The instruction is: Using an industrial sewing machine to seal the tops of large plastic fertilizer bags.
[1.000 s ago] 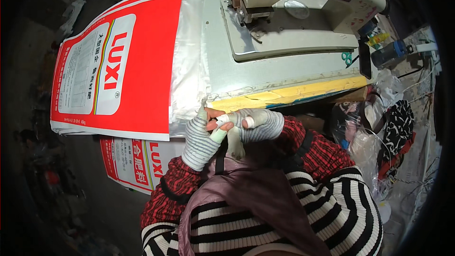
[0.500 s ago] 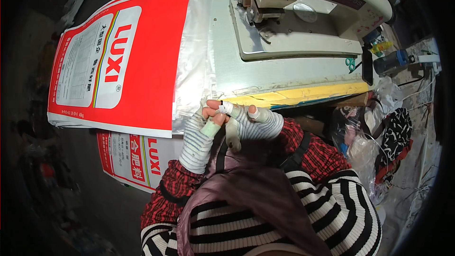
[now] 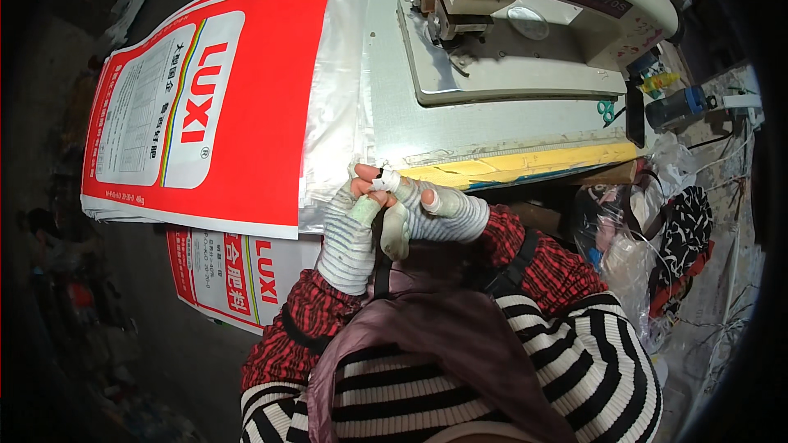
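Observation:
My left hand (image 3: pixel 350 234), in a grey-and-white striped glove with bare fingertips, is closed against the fingers of my right hand. Whether it pinches a finger or the white wrapping (image 3: pixel 386 181) there, I cannot make out. My right hand (image 3: pixel 447 215) wears a matching glove. Its wrapped thumb (image 3: pixel 428 198) stands apart, one finger reaches out toward the left hand, and a pale covered finger (image 3: pixel 395 234) points down. Both hands are in front of the table edge, beside the clear plastic edge (image 3: pixel 328 131) of a stack of red-and-white printed sacks (image 3: pixel 271 90).
A cream sewing machine (image 3: pixel 525 74) stands on the pale table (image 3: pixel 394 123), whose front edge has yellow trim (image 3: pixel 525 166). Green-handled scissors (image 3: pixel 606 109), a dark phone (image 3: pixel 635 113) and a bottle (image 3: pixel 677 109) lie at right. More sacks (image 3: pixel 217 279) rest below the stack.
Both hands have shifted slightly at the same spot, and the left has turned a little to the right. The right hand's downward finger has moved left. Sacks and machine have stayed put.

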`<action>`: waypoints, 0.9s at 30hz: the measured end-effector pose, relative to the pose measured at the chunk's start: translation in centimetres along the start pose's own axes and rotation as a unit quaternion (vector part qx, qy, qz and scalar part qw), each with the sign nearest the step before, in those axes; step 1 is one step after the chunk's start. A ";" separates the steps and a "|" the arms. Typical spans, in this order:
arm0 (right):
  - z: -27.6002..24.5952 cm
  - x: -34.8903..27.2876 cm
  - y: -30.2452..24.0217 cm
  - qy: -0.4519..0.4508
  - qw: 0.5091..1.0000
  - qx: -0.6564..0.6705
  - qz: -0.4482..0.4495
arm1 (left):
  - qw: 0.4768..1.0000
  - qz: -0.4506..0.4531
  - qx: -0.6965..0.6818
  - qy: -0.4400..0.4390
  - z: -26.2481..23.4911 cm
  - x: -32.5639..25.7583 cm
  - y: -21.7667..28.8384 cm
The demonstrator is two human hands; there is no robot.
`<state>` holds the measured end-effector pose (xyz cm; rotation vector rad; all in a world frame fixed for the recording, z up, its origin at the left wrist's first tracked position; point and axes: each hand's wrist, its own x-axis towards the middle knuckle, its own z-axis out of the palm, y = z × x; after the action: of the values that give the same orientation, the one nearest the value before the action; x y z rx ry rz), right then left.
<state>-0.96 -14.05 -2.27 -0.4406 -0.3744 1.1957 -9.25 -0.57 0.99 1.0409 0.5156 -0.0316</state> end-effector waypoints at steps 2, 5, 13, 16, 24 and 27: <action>0.5 -0.4 -0.1 0.007 1.000 0.014 0.005 | 1.000 0.001 -0.013 -0.011 0.4 -0.1 0.4; 1.5 -0.4 -0.3 0.002 0.996 0.086 0.021 | 0.999 0.037 -0.028 -0.014 -1.0 0.8 -1.2; -0.8 -1.4 0.1 -0.052 0.991 0.120 0.034 | 0.999 0.024 0.006 -0.041 -1.2 0.6 -1.2; -0.7 -1.5 -0.3 -0.058 0.993 0.100 0.035 | 0.994 0.070 0.078 -0.033 -1.4 1.0 -0.9; -0.9 -0.7 -0.2 -0.084 0.994 0.017 0.064 | 0.909 0.230 0.347 -0.024 -1.8 1.7 -1.5; -0.8 0.5 -0.4 -0.043 0.986 -0.160 0.003 | 0.919 0.216 0.328 -0.027 -2.5 1.6 -2.4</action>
<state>-0.06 -13.84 -2.69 -0.6696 -0.6455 1.1669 -9.43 0.59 -2.60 1.7914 0.2075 0.1692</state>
